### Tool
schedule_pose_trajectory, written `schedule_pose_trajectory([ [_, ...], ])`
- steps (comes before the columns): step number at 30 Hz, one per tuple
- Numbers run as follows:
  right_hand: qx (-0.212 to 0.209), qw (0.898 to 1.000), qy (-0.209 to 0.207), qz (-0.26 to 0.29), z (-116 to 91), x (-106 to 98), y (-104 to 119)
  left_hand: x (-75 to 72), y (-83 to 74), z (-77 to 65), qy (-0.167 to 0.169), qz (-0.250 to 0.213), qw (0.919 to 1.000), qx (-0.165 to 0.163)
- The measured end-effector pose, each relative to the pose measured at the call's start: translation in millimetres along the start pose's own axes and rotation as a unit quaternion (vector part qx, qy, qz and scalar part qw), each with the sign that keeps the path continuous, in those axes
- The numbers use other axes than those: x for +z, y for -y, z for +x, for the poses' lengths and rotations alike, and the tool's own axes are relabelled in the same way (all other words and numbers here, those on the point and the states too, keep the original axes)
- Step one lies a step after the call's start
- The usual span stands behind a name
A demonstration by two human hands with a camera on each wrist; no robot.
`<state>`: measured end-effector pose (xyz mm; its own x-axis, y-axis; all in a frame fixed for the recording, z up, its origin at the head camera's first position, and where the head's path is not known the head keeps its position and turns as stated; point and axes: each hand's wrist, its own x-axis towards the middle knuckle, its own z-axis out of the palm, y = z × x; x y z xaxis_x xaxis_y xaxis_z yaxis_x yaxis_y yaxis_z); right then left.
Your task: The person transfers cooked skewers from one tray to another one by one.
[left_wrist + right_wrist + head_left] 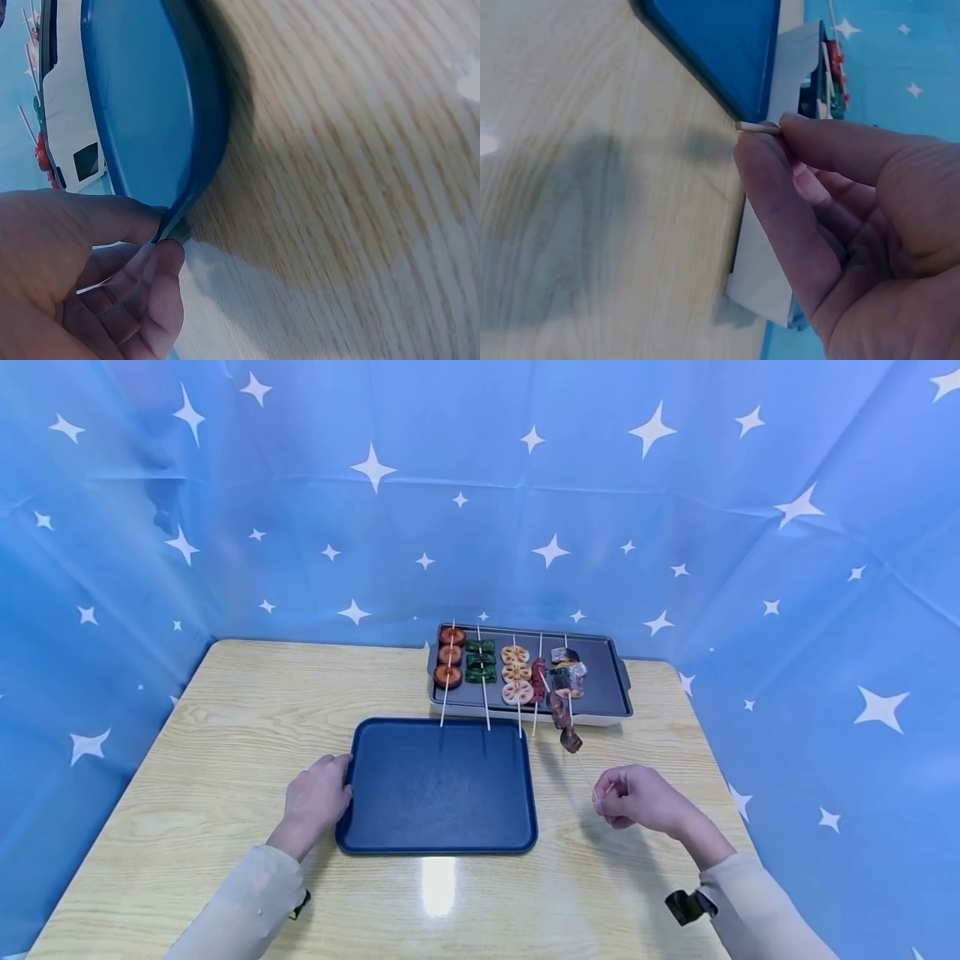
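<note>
My left hand (318,795) pinches the left rim of a dark blue tray (442,839) between thumb and fingers; the left wrist view shows the tray edge (199,150) caught there. To the tray's right, my right hand (637,795) pinches the bare lower end of a meat skewer (561,718) with dark brown chunks. That skewer slants up and left, its upper part overlapping the grill pan (604,693) in the head view. In the right wrist view the stick's end (757,127) pokes out between thumb and forefinger.
On the grill pan lie mushroom (449,656), green vegetable (481,660), lotus root (517,673), red meat (538,681) and fish-like (568,673) skewers, several sticks jutting over its front edge. The wooden table (247,718) meets a blue star-patterned curtain (480,527) behind.
</note>
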<state>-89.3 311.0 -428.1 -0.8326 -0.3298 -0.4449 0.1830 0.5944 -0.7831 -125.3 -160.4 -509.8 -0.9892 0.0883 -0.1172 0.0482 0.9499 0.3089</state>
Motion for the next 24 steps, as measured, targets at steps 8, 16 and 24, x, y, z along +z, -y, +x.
schedule_pose_trajectory([
  [8, -0.013, 0.999, 0.022, -0.02, -12.8, -2.4, -6.7, -0.7, -0.2, -0.3, 0.003, -0.004, 1.0, -0.001],
  [16, 0.004, 0.999, 0.033, -0.031, -26.2, -4.9, -17.3, 0.3, 0.2, -0.1, 0.003, -0.002, 1.0, 0.0],
  [24, 0.015, 0.998, 0.059, -0.023, -27.5, 4.3, -25.5, -0.8, 0.4, 0.3, 0.003, -0.001, 1.0, 0.001],
])
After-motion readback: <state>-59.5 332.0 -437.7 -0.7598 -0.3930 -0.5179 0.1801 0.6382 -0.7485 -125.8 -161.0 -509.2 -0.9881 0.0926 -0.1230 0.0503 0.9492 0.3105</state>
